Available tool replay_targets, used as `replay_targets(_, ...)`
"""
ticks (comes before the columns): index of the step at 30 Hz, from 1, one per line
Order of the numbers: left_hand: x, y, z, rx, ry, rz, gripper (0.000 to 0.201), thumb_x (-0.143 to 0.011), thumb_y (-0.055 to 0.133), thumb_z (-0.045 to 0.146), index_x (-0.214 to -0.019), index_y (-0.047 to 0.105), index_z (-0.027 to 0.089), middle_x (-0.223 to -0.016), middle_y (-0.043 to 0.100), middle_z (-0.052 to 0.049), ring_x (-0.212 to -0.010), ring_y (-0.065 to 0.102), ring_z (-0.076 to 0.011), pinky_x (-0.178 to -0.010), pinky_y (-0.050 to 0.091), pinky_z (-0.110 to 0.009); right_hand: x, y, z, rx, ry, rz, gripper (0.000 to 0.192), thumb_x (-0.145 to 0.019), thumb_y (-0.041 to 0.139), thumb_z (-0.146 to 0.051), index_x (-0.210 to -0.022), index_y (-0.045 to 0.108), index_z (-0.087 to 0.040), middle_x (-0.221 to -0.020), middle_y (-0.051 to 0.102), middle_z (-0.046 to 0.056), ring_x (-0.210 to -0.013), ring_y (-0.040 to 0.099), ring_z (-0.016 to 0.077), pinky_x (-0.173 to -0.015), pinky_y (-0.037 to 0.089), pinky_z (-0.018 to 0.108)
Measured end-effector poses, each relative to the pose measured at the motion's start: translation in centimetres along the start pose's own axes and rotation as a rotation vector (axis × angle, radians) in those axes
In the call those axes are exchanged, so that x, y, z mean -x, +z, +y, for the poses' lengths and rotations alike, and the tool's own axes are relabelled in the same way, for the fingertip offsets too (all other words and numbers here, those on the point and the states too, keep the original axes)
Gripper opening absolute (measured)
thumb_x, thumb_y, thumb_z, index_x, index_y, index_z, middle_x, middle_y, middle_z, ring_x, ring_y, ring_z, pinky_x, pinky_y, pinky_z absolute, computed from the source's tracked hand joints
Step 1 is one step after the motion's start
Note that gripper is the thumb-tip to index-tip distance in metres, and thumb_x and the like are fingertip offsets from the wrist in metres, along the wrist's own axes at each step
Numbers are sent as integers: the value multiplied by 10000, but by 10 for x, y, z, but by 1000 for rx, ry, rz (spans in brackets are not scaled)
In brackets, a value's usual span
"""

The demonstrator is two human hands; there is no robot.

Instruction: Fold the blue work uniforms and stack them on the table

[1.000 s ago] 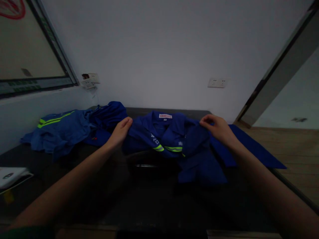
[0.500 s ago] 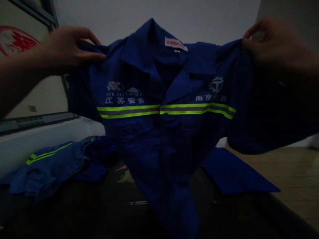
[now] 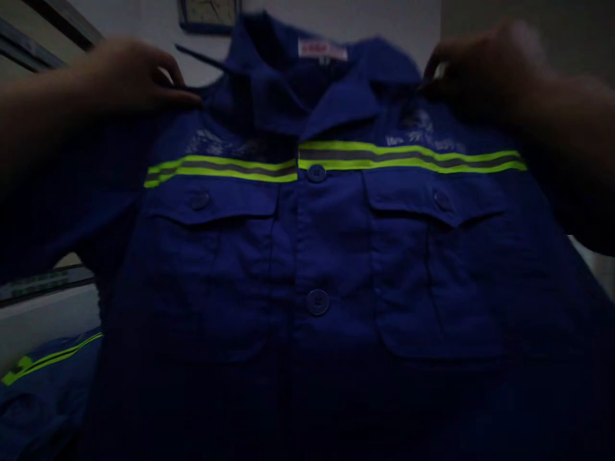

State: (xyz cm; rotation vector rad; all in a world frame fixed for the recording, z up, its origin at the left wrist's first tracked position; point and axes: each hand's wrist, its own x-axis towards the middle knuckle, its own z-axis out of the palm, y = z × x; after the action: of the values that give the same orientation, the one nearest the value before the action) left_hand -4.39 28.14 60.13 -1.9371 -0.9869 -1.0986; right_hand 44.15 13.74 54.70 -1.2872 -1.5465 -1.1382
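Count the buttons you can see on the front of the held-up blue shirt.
4: two on the blue shirt placket, upper and lower; one on each pocket flap, at and. Lower ones may be lost in the dark.

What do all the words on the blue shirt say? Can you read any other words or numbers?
White neck label inside the collar of the blue work shirt: red print, too blurred to read.
White chest print under the right hand: characters, too blurred to read.
White chest print under the left hand: too blurred to read.
Wall clock: cut off, no numbers readable.
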Motion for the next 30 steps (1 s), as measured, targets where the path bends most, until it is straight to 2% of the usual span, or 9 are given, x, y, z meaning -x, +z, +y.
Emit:
replay_targets(2,18,46,23,-45,-8,-59,613,-852,465,526,-938,626,-58,-772,496,48,-1013,597,-211,-918,368,-442,1,28,-1,295,-23,-84,643,-677,527,-566,-1013,676,-39,-1033,696,118,-1071,598,228,-520,160,236)
replay_targets(4,35,95,33,40,-42,-179,537,-879,496,481,-912,633,-37,-687,515,57,-828,608,-114,-882,412,-339,8,66,8,366,-45,-214,600,-752,538,-579,-948,688,-32,-1031,698,131,-971,638,162,-560,266,201)
replay_targets(7,70,179,29,107,-53,-351,328,-879,554,415,-817,673,116,-649,608,26,-688,591,-126,-747,447,-225,43,140,27,390,-70,-444,482,-869,550,-536,-943,689,-81,-1016,704,137,-967,650,187,-733,401,268)
replay_targets(11,158,303,39,112,-62,-692,303,-902,486,413,-884,702,201,-888,717,-60,-858,648,-218,-777,465,-277,145,254,25,211,-22,-888,303,-944,514,-383,-1050,679,-152,-1082,687,169,-1046,630,274,-833,452,362)
replay_targets(16,308,414,107,19,-191,-843,348,-840,553,222,-1178,632,194,-1252,608,-149,-1194,533,-302,-1015,368,-459,301,354,-23,134,83,-1076,314,-922,425,-149,-1132,658,-149,-1168,647,186,-1102,601,268,-851,483,365)
replay_targets(19,378,444,141,71,-184,-909,429,-883,521,267,-1311,538,266,-1385,521,-97,-1300,447,-249,-1101,287,-445,367,375,-50,74,132,-1104,410,-931,378,-155,-1299,554,-189,-1309,567,165,-1197,533,261,-898,474,365)
replay_targets(22,420,456,153,158,-187,-1034,489,-935,429,445,-1406,434,316,-1501,396,-68,-1389,333,-257,-1125,247,-485,412,378,-66,-11,153,-1140,439,-967,369,-302,-1380,479,-199,-1413,483,144,-1250,488,257,-979,431,362)
replay_targets(25,440,460,153,223,-235,-1162,584,-944,292,573,-1478,302,336,-1573,246,-75,-1442,207,-308,-1102,207,-603,446,371,-74,-111,222,-1248,546,-963,363,-474,-1427,425,-193,-1492,387,149,-1333,402,302,-1057,353,462)
replay_targets(30,455,453,155,192,-286,-1143,619,-938,197,617,-1497,237,356,-1592,174,-53,-1458,135,-322,-1092,142,-666,475,362,-78,-162,217,-1269,616,-968,286,-541,-1498,293,-227,-1565,248,114,-1444,187,301,-1131,171,565)
